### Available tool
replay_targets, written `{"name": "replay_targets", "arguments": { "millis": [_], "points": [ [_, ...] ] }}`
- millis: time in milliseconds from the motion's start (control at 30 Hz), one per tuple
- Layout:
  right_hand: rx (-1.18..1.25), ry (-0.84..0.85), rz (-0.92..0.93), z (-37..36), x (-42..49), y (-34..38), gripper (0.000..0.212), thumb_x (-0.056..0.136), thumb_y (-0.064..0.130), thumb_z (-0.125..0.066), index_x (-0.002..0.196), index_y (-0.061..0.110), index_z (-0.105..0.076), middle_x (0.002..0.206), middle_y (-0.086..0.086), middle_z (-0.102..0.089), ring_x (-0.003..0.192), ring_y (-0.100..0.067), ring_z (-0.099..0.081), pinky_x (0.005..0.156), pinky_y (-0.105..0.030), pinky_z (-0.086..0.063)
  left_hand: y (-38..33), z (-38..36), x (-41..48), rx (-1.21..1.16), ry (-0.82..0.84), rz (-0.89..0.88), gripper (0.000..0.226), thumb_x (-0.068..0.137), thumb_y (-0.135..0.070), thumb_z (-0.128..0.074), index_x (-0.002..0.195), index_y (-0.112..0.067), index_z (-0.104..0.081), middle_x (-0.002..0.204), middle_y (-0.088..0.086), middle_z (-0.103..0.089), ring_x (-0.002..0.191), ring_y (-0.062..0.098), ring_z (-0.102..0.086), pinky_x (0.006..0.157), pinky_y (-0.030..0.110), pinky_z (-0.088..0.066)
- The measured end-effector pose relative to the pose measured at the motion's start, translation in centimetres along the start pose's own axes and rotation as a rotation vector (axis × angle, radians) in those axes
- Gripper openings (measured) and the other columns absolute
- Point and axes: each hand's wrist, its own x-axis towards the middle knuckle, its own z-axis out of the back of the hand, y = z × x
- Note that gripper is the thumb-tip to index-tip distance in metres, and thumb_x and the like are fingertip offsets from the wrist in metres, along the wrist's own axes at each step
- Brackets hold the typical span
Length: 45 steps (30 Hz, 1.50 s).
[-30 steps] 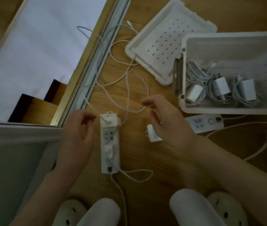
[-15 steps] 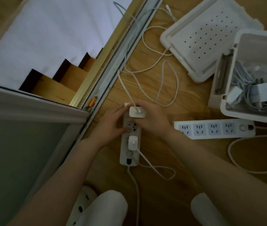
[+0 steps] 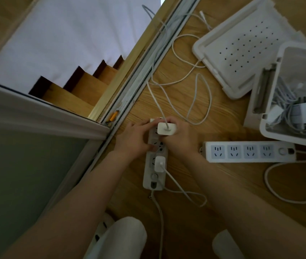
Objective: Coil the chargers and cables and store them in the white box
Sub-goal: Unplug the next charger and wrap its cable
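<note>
Two chargers at a power strip [image 3: 154, 176], more in the white box [image 3: 297, 68].
The square charger [image 3: 165, 129], gripped by the right hand [image 3: 184, 143], stands at the strip's far end, its thin cable [image 3: 156, 102] looping loosely over the floor [image 3: 226, 118]. The smaller charger [image 3: 159, 164] is plugged in nearer, lead [image 3: 176, 182] trailing right. The open box at right holds coiled chargers [image 3: 301, 113].
</note>
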Motion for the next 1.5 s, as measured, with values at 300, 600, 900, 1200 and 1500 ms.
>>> {"name": "replay_targets", "arguments": {
  "millis": [300, 600, 900, 1200, 1500],
  "points": [
    [0.14, -0.067, 0.043, -0.4, 0.0, 3.3, 0.031, 0.067, -0.014, -0.065, 0.075, 0.017, -0.066, 0.074, 0.008, -0.061, 0.067, 0.001, -0.056, 0.056, -0.023, -0.049, 0.3, -0.2, 0.4, 0.009, -0.016, 0.045, 0.067, 0.073, -0.041, -0.073, 0.133, -0.044, -0.043, 0.144, -0.012, -0.04, 0.126, 0.025, -0.034, 0.089, 0.048, -0.046],
    [0.144, 0.021, -0.015, 3.5, 0.0, 4.9, 0.046, 0.067, -0.002, -0.077, 0.106, 0.01, -0.056, 0.091, 0.002, -0.059, 0.079, -0.007, -0.057, 0.065, -0.02, -0.052, -0.1, -0.3, -0.1, -0.007, -0.001, 0.02, 0.086, 0.076, -0.036, -0.072, 0.144, -0.046, -0.02, 0.151, -0.008, -0.032, 0.131, 0.028, -0.031, 0.098, 0.048, -0.041],
    [-0.065, 0.035, -0.08, 7.1, -2.5, 5.7, 0.044, 0.089, 0.017, -0.06, 0.13, 0.011, -0.044, 0.108, 0.002, -0.054, 0.095, -0.011, -0.054, 0.076, -0.02, -0.047, -5.4, 2.2, -2.2, -0.497, -0.133, 0.072, 0.051, 0.091, -0.001, -0.047, 0.138, -0.017, -0.041, 0.134, 0.005, -0.046, 0.122, 0.02, -0.045, 0.09, 0.026, -0.041],
    [-0.125, 0.121, -0.073, 7.7, -7.5, 10.9, 0.032, 0.1, 0.026, -0.036, 0.123, 0.01, -0.051, 0.11, -0.004, -0.062, 0.096, -0.017, -0.058, 0.083, -0.03, -0.049, -13.3, 6.3, -9.5, -0.88, -0.188, -0.083, 0.068, 0.085, -0.037, -0.063, 0.14, -0.012, -0.032, 0.127, 0.004, -0.05, 0.108, 0.01, -0.054, 0.079, 0.017, -0.051],
    [-0.496, -0.198, 0.241, 11.1, -12.9, 17.3, 0.067, 0.082, -0.007, -0.057, 0.14, 0.015, -0.03, 0.141, -0.009, -0.031, 0.129, -0.02, -0.032, 0.103, -0.027, -0.032, -15.1, 12.2, -16.7, -0.716, -0.229, -0.113, 0.032, 0.083, -0.007, -0.06, 0.109, -0.022, -0.051, 0.101, 0.0, -0.058, 0.087, 0.013, -0.059, 0.075, 0.033, -0.053]
  ]
}}
